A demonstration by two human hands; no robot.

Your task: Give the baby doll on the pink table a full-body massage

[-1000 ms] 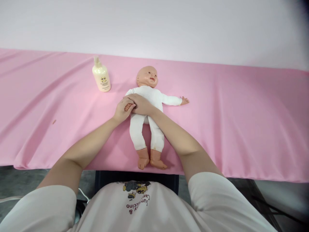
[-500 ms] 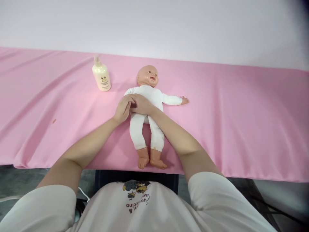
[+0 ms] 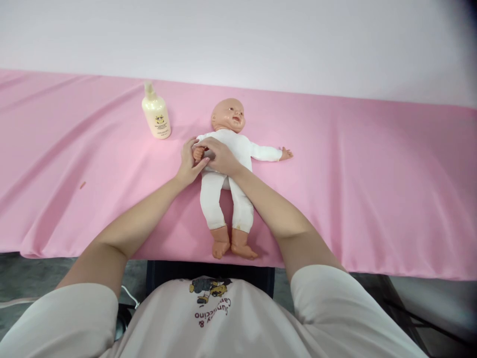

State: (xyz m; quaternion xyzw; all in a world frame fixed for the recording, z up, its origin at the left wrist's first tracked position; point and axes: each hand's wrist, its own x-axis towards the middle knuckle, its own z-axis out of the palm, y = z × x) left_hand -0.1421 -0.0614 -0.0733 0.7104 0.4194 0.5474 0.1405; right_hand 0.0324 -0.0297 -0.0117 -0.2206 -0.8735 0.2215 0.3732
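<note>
Pump bottle [image 3: 157, 117] stood left of the doll [image 3: 240, 143], apparently for easy reach | your left hand [image 3: 187, 166] loosely grasped the doll's hand [image 3: 198, 153], likely supporting it | your right hand [image 3: 220, 155] arched over its wrist, grip impossible to tell | doll lay on pink cloth [image 3: 372, 189].

Likely childcare training room: doll [image 3: 237, 144], draped table [image 3: 372, 194]

Illumination is bright and diffuse over the pink cloth [image 3: 376, 194], with soft shadows in its folds; the floor [image 3: 22, 278] reads markedly darker. Small highlights noted on the bottle [image 3: 153, 110] and the doll's head [image 3: 224, 114]. Upper right corner falls to near black, wide-angle stretch enlarges the sleeves [image 3: 335, 308], and the bottle's fine print [image 3: 162, 130] is illegible.
</note>
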